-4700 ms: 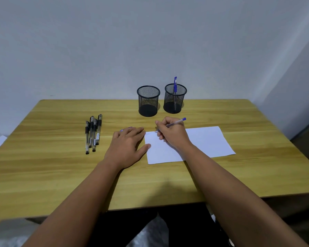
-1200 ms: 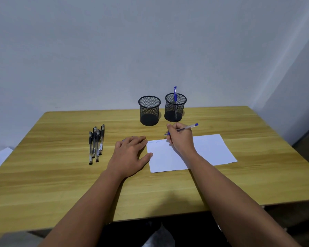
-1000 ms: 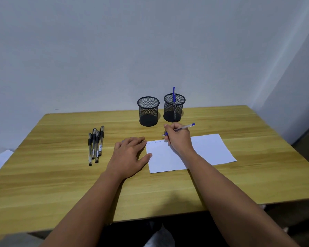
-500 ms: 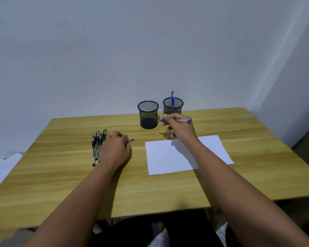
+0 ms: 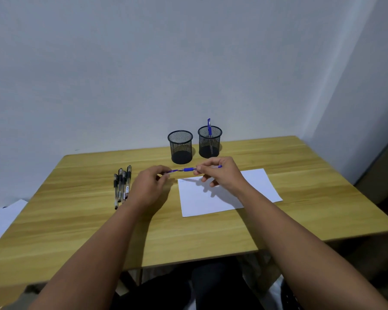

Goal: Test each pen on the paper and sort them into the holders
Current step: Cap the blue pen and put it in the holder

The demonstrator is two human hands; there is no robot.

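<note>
Right now I judge I am capping the blue pen (image 5: 189, 169) after its scribble. My right hand (image 5: 220, 174) pinches the barrel between thumb and fingertips and holds it level above the near-left corner of the paper (image 5: 251, 189). My left hand (image 5: 149, 186) is curled round what looks like the cap (image 5: 171, 171), brought up to the pen's tip. I cannot tell whether cap and tip are touching yet.

The next move calls for lining the small cap up with the slim barrel and pushing it home. After that comes a drop into one of the two holders. The right holder (image 5: 210, 142) already has a blue pen standing in it, so I would guess this one joins it. The left holder (image 5: 180, 147) looks empty.

Both holders are black wire mesh cylinders, see-through and stiff. The paper is a thin white sheet lying flat on the smooth wood-grain tabletop (image 5: 76, 220). Four clear-bodied, black-capped pens (image 5: 122, 186) lie side by side, untested, left of my left hand.
</note>
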